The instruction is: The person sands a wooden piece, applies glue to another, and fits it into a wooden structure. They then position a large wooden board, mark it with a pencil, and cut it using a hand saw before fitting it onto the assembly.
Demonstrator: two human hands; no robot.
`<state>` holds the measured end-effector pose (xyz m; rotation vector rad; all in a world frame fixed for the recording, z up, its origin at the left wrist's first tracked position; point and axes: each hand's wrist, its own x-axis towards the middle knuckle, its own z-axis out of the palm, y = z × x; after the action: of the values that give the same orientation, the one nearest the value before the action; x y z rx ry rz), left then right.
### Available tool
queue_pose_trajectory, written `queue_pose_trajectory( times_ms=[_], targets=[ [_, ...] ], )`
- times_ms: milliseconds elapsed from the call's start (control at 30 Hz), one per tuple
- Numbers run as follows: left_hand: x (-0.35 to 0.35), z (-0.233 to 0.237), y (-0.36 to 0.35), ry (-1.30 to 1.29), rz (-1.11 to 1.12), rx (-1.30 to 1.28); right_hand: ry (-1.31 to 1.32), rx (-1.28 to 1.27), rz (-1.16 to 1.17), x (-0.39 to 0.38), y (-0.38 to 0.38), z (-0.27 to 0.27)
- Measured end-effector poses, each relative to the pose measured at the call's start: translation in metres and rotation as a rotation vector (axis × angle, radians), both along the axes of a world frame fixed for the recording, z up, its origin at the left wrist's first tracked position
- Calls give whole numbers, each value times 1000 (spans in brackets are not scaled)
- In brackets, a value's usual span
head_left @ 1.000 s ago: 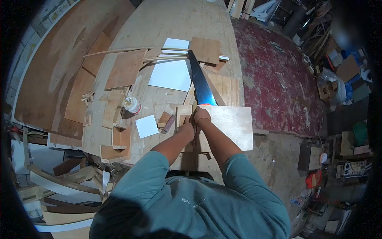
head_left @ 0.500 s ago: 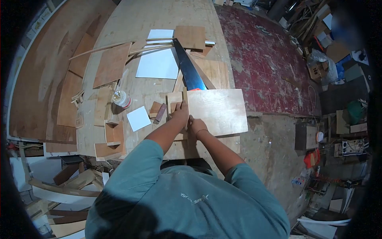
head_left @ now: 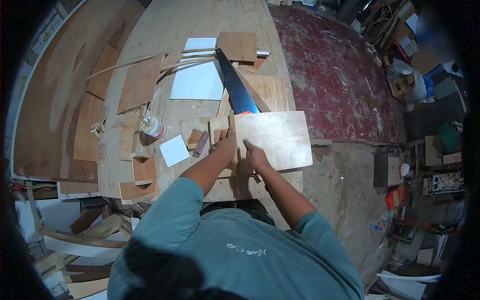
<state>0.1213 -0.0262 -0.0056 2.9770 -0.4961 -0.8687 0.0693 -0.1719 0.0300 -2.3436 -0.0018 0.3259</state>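
My left hand [head_left: 227, 143] is closed on an upright thin wooden strip [head_left: 231, 120] along the left edge of a pale plywood panel [head_left: 282, 137]. My right hand [head_left: 256, 157] is over the panel's lower left part, a short gap from the strip. Its thumb points up and left; the other fingers are hidden. A handsaw [head_left: 235, 85] lies beyond the panel, its orange handle mostly covered. Left of my left hand are a reddish-brown block [head_left: 201, 143], a small wooden piece [head_left: 195, 136] and a white square [head_left: 175, 150].
A white glue bottle [head_left: 152, 127] stands on the wooden table [head_left: 200, 15]. Nearby are an open wooden box piece [head_left: 144, 169], white sheets [head_left: 197, 82], a brown board [head_left: 141, 84] and thin strips. Scrap wood [head_left: 95, 235] is piled lower left. A red floor [head_left: 330, 85] lies to the right.
My right hand has moved right, away from the strip and my left hand. My left hand has stayed on the strip, and the panel has hardly moved.
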Motion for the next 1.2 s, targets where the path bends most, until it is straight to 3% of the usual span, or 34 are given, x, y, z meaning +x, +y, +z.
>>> queue_pose_trajectory(
  times_ms=[33,67,167,233,300,333,467,567,633,733,867,933,1000,1100,1167,1200],
  targets=[
    [0,-12,0,-26,66,-51,127,10,-24,25,9,21],
    [1,-18,0,-54,133,-103,76,-9,-22,47,18,5],
    [-6,37,2,111,288,-200,36,38,-111,91,40,-17],
    [-3,40,-2,125,292,-128,37,-15,-61,105,48,-20],
    [-2,38,-3,182,39,132,40,-71,-16,117,52,-23],
    [-3,34,0,165,222,12,41,-85,-15,119,52,-26],
    [-5,57,3,178,175,26,74,-142,-43,126,57,-28],
    [-1,51,6,281,308,-96,91,-176,-32,131,61,-18],
    [-2,22,8,242,596,-334,104,-218,7,131,65,-14],
    [-4,28,9,208,393,-369,133,-182,-37,129,61,-10],
    [0,-8,10,259,553,-309,166,-262,37,109,64,-8],
    [-1,1,5,170,343,-154,173,-291,48,94,57,-14],
    [-7,6,4,104,321,-159,149,-254,90,78,50,-21],
    [3,-26,5,52,215,-119,170,-211,139,51,37,-24],
    [7,-54,1,-62,317,-223,168,-206,130,23,32,-23],
    [-2,25,-1,36,111,-50,163,-199,137,7,30,-24]
  ],
)
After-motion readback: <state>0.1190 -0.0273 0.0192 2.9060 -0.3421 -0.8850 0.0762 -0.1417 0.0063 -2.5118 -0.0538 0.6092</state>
